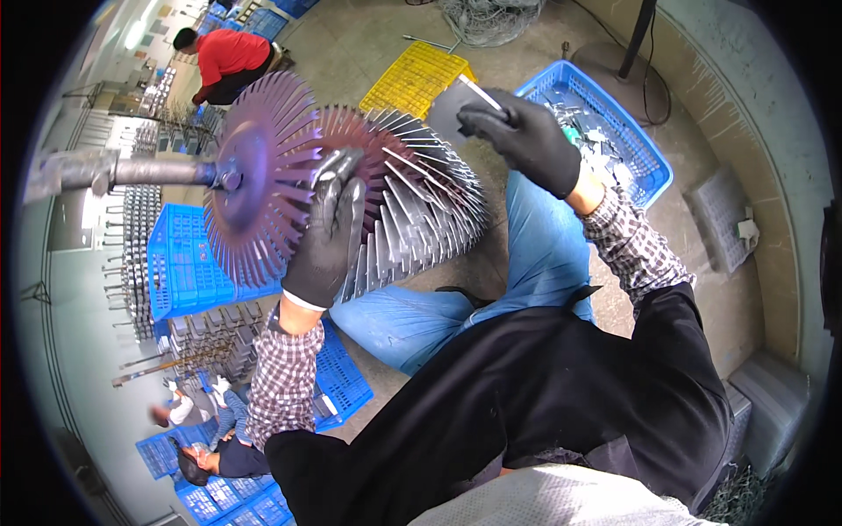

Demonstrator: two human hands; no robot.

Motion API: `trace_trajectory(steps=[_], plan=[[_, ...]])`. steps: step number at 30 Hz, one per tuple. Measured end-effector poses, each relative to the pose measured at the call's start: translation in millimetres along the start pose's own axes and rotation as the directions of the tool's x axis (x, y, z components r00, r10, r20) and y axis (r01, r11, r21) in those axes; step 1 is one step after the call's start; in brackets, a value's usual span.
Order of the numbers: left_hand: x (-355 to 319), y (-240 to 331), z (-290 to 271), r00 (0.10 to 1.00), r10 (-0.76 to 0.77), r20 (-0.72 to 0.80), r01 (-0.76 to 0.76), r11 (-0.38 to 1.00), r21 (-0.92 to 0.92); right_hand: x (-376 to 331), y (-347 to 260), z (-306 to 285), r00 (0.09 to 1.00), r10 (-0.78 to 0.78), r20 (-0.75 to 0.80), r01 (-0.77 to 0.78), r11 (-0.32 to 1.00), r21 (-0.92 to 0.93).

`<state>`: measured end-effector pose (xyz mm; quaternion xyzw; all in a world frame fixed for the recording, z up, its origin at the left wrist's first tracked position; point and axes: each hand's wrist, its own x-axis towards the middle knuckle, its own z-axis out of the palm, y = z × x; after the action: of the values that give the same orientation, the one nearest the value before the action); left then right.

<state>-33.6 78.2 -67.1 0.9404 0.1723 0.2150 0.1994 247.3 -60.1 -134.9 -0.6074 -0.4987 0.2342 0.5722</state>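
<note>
Lamp (138, 33): burnt to white glare, far left beyond the left hand (326, 235).
Left-hand fingers (330, 168): streaked with highlights.
Thin plate (447, 112), in the right hand (535, 145): edge brightly lit.
Distant head (160, 415), lower left of the grip: smeared by blur.
Wall (776, 175), farther right: bowed, with the frame's corners blackened.

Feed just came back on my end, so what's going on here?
Someone's gloved right hand holds up a thin gray plate. The left hand is at the edge of a purplish slotted disc, beside many fanned plates; whether it grips anything is unclear. A blue crate of loose pieces stands at right.
</note>
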Motion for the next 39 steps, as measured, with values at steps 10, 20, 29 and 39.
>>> trace_trajectory(steps=[10,20,29,39], plan=[[-4.6,6.1,7.1,0.999,-0.051,0.0,0.05,0.988,0.146,1.4,46.8,41.1,0.99,0.108,0.092,-0.109,0.994,0.006],[-2.1,13.5,10.1,0.997,-0.079,-0.002,0.077,0.975,0.209,5.1,41.7,40.5,0.988,0.044,0.146,-0.04,0.999,-0.028],[-3.7,16.4,10.6,0.997,-0.081,-0.001,0.08,0.977,0.196,6.6,34.4,37.7,0.979,0.043,0.199,-0.031,0.998,-0.062],[-4.4,23.9,8.7,0.998,-0.057,-0.011,0.058,0.978,0.2,9.9,28.6,30.5,0.954,0.089,0.285,-0.085,0.996,-0.025]])
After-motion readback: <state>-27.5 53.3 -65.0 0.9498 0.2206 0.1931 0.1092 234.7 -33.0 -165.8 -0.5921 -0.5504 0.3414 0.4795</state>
